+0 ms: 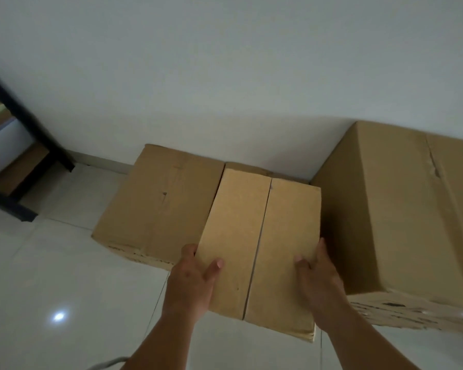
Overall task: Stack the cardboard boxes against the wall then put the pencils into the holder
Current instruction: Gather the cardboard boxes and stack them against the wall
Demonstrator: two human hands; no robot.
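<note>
A small cardboard box (259, 244) with a seam down its top is held between both hands above the floor. My left hand (191, 284) grips its left side, thumb on the top. My right hand (320, 284) grips its right side, thumb on the top too. Behind it a wider cardboard box (158, 204) lies on the floor by the white wall. A large tall cardboard box (401, 209) stands at the right against the wall. A sliver of another box (247, 166) shows behind the held one. No pencils or holder are in view.
A black metal frame (24, 113) of a shelf or table stands at the far left, with brown panels behind it. Glossy white floor tiles (51, 276) spread across the lower left. The white wall (225, 76) fills the upper view.
</note>
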